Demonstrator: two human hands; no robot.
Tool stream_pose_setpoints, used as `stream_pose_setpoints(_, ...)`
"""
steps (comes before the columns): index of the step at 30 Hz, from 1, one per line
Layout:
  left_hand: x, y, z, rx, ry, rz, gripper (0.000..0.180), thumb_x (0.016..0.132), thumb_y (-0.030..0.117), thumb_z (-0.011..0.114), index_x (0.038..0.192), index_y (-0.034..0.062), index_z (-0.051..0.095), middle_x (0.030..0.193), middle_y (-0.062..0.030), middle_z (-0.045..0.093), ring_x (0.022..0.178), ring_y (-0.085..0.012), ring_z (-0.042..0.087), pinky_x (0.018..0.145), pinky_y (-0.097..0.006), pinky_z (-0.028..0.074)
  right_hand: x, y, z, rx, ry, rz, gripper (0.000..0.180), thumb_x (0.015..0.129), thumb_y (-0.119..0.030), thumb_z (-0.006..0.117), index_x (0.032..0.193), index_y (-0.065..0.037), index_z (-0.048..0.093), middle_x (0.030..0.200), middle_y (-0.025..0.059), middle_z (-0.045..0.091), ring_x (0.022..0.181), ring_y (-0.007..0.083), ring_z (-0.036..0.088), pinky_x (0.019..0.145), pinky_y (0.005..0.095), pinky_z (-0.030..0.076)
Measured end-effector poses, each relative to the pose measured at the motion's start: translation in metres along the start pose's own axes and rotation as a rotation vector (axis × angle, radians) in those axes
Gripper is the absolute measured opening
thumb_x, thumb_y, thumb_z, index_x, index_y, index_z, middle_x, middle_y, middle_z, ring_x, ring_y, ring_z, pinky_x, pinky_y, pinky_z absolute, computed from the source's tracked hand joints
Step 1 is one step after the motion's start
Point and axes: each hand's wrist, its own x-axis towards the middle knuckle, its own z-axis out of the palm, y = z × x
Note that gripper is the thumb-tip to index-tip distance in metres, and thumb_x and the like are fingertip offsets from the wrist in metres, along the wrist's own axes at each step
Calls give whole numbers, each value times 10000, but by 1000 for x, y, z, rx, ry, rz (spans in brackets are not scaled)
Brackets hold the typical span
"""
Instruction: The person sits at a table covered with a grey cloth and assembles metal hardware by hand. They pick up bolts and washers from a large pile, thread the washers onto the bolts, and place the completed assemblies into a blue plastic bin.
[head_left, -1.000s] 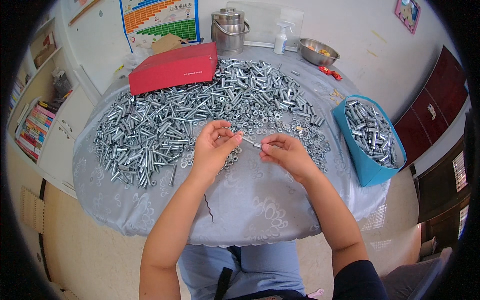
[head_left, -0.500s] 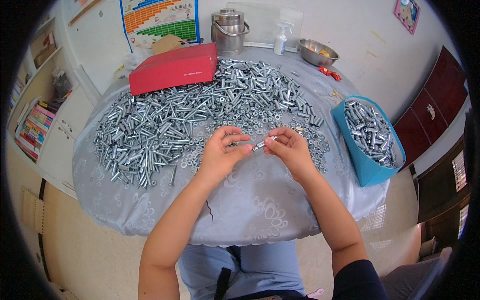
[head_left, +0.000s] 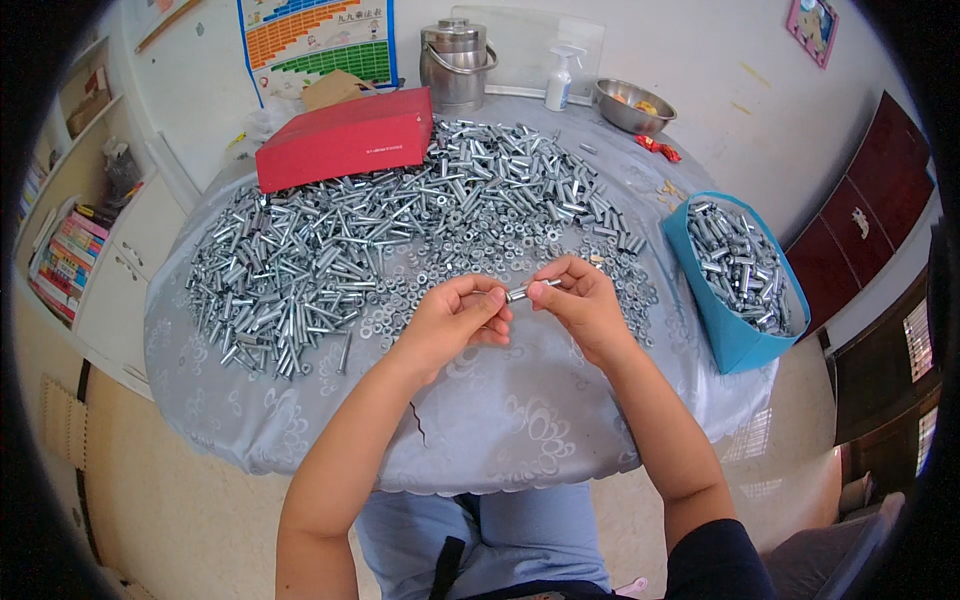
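Note:
Above the near middle of the table, a shiny metal expansion bolt with a sleeve (head_left: 519, 293) is held between my two hands. My right hand (head_left: 583, 306) pinches its sleeve between thumb and fingers, with a bit of the metal sticking out beyond. At the other end, the thumb and curled fingers of my left hand (head_left: 455, 322) are closed on the tip, and they partly hide it. Just beyond my hands lie loose nuts and washers (head_left: 383, 322). A large heap of loose bolts and sleeves (head_left: 290, 265) spreads behind and to the left.
A blue fabric bin (head_left: 712, 290) full of assembled-looking metal anchors stands at the right edge. On the heap's far side rests a red box (head_left: 345, 140). Behind are a steel pot (head_left: 456, 70), a spray bottle (head_left: 560, 82) and a steel bowl (head_left: 630, 118) with fruit.
My left hand's raised, spread fingers have curled down and closed at the bolt's end. My right hand has kept its pinch, and the bolt lies slightly flatter.

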Motion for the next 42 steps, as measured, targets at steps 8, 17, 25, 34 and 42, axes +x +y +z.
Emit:
stream_pose_setpoints(8,0,3,1,-28,20,-33,243,896,187,527,1057,6,544,894,-87,602,778,-129,602,702,-248,523,-2,-1,2,-128,19,-2,186,760,-26,671,916,-13,569,893,59,620,801,107,581,696,228,459)
stream_pose_setpoints(17,-1,3,3,-59,-30,-4,291,893,168,530,1132,3,536,960,-97,607,859,-141,607,757,-257,527,-3,1,6,-104,23,-42,265,764,3,656,1011,12,563,924,78,603,836,131,587,749,253,481)
stream_pose_setpoints(25,0,0,1,-60,-27,44,270,899,116,505,1143,0,519,1011,-98,593,913,-154,595,817,-273,515,0,1,6,31,116,-22,202,829,-82,607,1001,17,564,914,73,597,814,141,589,736,269,488)
stream_pose_setpoints(34,2,-3,2,-187,41,-161,378,909,374,475,985,9,534,703,8,462,568,-62,406,496,-201,384,-4,7,10,-219,20,-197,111,816,-80,629,878,1,584,857,61,611,780,109,586,692,242,472)
stream_pose_setpoints(42,-2,4,8,36,-5,-188,450,878,482,481,635,108,426,527,70,289,431,-43,221,397,-213,212,-6,6,8,-338,-31,-203,103,785,-101,666,816,-17,617,782,27,622,720,87,561,653,228,443)
